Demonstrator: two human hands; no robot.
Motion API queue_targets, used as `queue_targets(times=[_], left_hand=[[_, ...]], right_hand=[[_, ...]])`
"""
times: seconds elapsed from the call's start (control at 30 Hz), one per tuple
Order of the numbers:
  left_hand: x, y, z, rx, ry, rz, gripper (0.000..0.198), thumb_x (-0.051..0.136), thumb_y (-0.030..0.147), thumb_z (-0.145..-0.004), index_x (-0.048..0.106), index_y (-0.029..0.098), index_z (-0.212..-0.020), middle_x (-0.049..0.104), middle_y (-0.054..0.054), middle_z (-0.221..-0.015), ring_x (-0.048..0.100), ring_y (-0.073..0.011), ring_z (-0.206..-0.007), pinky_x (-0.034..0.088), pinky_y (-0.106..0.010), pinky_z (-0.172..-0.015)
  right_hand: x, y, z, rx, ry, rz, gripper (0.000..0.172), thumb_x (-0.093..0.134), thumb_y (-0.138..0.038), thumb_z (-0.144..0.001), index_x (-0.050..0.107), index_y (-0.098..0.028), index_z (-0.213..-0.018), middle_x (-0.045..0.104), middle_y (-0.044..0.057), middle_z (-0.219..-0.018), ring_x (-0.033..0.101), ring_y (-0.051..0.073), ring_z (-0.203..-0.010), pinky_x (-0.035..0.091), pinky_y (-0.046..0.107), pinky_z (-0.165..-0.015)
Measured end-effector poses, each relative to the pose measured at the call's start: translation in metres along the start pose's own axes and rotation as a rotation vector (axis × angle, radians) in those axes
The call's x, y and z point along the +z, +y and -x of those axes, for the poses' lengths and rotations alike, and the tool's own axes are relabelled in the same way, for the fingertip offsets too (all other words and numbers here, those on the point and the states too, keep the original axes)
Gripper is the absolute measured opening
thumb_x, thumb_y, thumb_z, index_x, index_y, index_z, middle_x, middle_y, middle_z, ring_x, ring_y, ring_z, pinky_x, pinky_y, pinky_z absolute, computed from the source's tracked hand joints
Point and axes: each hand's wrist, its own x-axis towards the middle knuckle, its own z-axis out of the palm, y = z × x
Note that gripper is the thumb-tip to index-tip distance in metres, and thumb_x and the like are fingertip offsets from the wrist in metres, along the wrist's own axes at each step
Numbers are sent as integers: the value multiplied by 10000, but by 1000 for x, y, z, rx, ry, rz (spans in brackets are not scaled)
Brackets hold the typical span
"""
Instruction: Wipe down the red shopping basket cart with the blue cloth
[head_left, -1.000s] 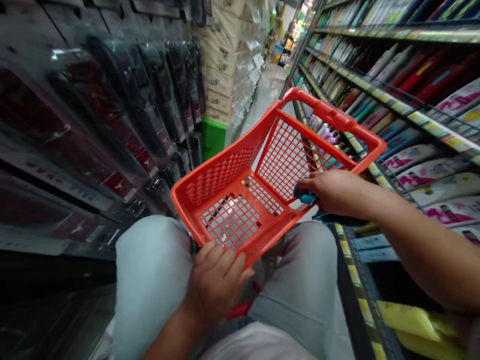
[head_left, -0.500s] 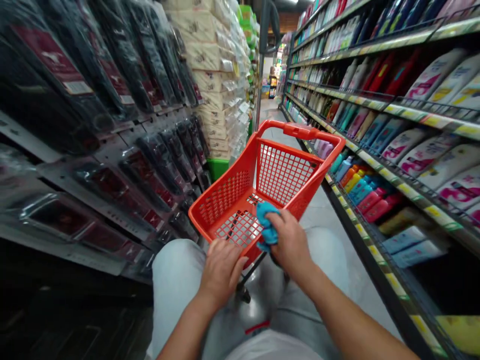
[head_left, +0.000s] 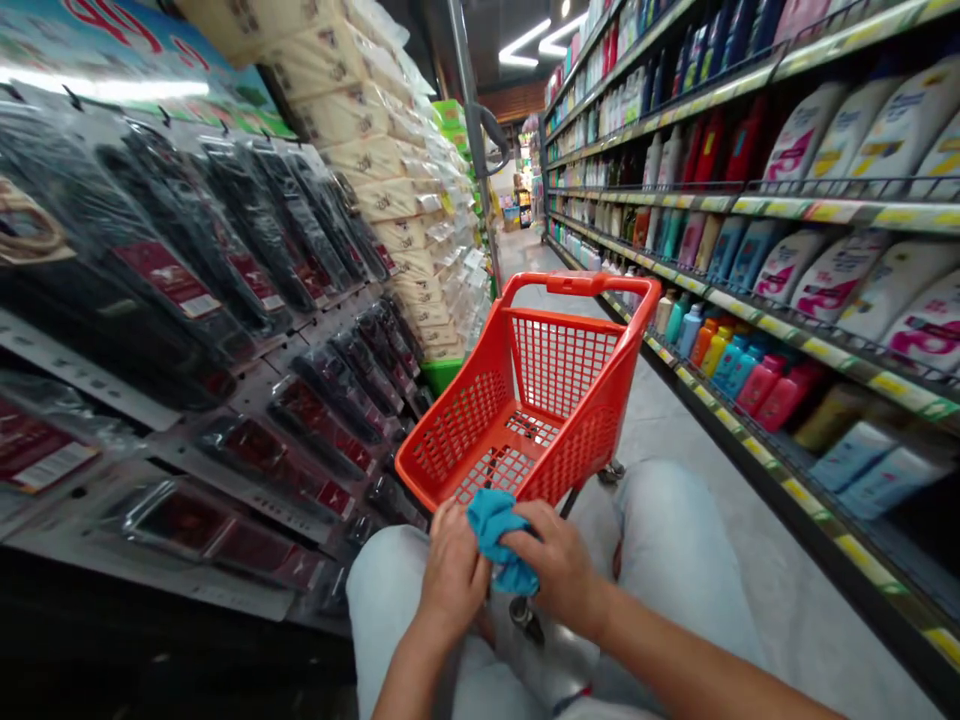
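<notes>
A red plastic shopping cart (head_left: 577, 440) with grid-patterned walls stands in front of my knees, its basket holding nothing that I can see. My left hand (head_left: 454, 565) is closed over the cart's near rim, its fingertips partly hidden. Bunched between the fingers of my right hand (head_left: 566, 570) is a blue cloth (head_left: 495, 530). The cloth lies against the near rim, right beside my left hand, and covers part of that edge. Below the basket a dark caster wheel (head_left: 525, 618) shows between my legs.
On the left, a rack of packaged dark goods (head_left: 247, 270) stands close. Behind it rise stacked beige packs (head_left: 382, 190) and a metal pole (head_left: 476, 130). Shelves of bottles (head_left: 795, 270) line the right. Grey floor (head_left: 675, 420) runs along the aisle.
My right hand has brought the blue cloth left and toward me along the near rim, up to my left hand. The view has tilted up and the cart appears slightly turned.
</notes>
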Motion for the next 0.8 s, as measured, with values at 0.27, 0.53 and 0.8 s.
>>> queue_targets(times=[0.27,0.53,0.8], left_hand=[[3,2,-5,-31,40,12,179,478,255,-1001,617,232,-1113,709,-26,-983,636,-196,-980,414,-485,-1097],[9,-12,-3,-58,46,-20,165,493,265,-998,639,220,-1060,715,-24,-949,634,-186,-927,426,-466,-1087],[8,-4,-13,-148,1,-59,212,464,263,-996,670,219,-1015,718,-41,-899,636,-211,-924,425,-503,-1077]], right_hand=[[0,44,-10,569,517,4,314,590,-238,-824,546,-229,-1135,632,66,-1055,622,235,-1004,524,417,-929],[26,29,10,529,332,-178,247,559,-242,-840,552,-243,-1087,639,47,-1036,636,207,-965,535,368,-900],[26,29,11,467,155,-194,335,560,-136,-773,578,-241,-1090,653,35,-1037,653,194,-981,546,333,-895]])
